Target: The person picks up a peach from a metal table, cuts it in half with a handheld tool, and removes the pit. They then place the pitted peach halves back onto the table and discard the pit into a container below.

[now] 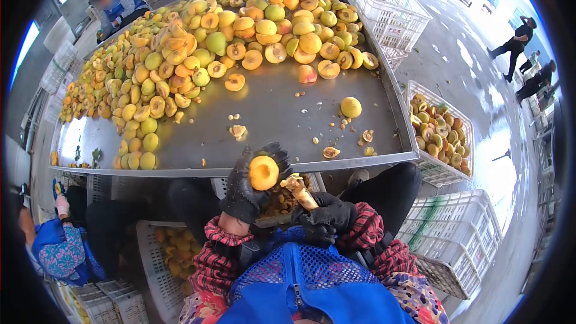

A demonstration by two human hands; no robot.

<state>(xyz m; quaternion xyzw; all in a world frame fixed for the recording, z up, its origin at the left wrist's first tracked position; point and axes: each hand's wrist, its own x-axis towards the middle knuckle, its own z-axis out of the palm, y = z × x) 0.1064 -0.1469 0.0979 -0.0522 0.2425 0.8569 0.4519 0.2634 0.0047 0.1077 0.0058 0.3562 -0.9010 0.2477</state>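
My left hand [240, 191], in a black glove, holds a yellow peach half [264, 173] with its hollowed cut face turned up. Close beside it, my right hand [329, 215], also gloved in black, is closed around a tan-handled pitting tool [305, 197]. Pale fruit flesh seems to cling to the tool's tip, which points at the peach half; the exact shape of the tip is hidden. Below both hands, partly covered by them, a crate holds brown pits and scraps [279, 203]. Just beyond stands the metal table [270, 114].
Many whole and halved peaches [180, 48] are heaped over the table's far and left parts. A crate of peach halves [441, 135] stands at right, stacked white crates [453, 237] nearer. Another crate [153, 264] sits at my left. Co-workers [66, 246] are around the table.
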